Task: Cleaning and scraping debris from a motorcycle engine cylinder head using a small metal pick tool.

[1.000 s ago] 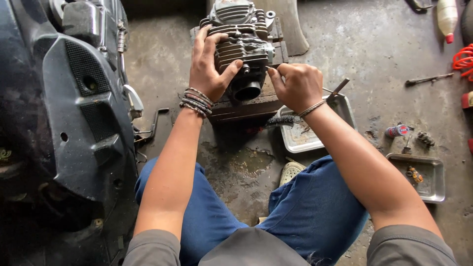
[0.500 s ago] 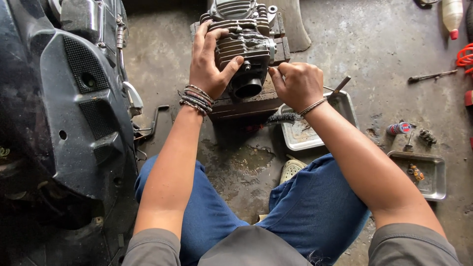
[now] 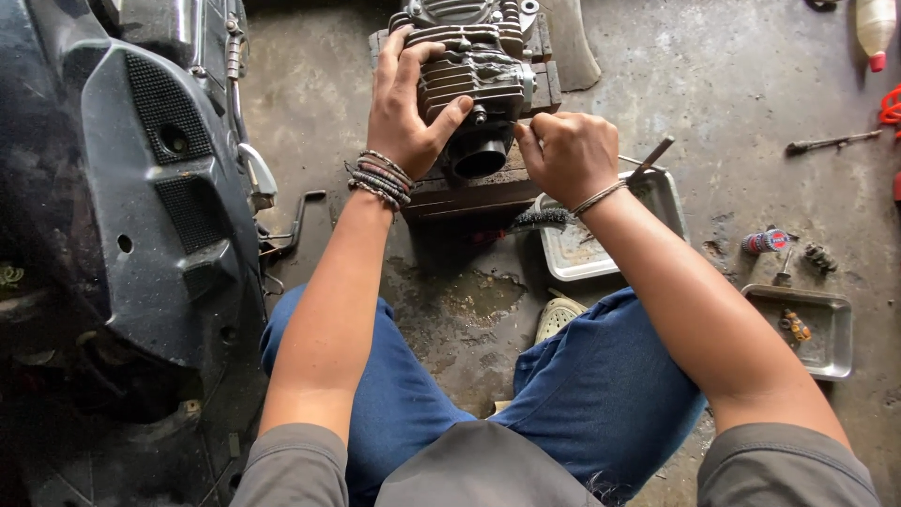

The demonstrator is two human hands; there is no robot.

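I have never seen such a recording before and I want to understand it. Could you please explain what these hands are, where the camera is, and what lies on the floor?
There is no robot here. The single camera sits on a person's head and looks down, so you see that person's own arms and blue-trousered knees.

The left hand, with bead bracelets, grips a finned metal engine part that rests on a wooden block. The right hand is closed around a thin tool pressed to the engine's side; the tool is mostly hidden.

On the concrete floor lie a metal tray under the right wrist, a smaller tray further right, and a long tool. A dark motorcycle body stands on the left.
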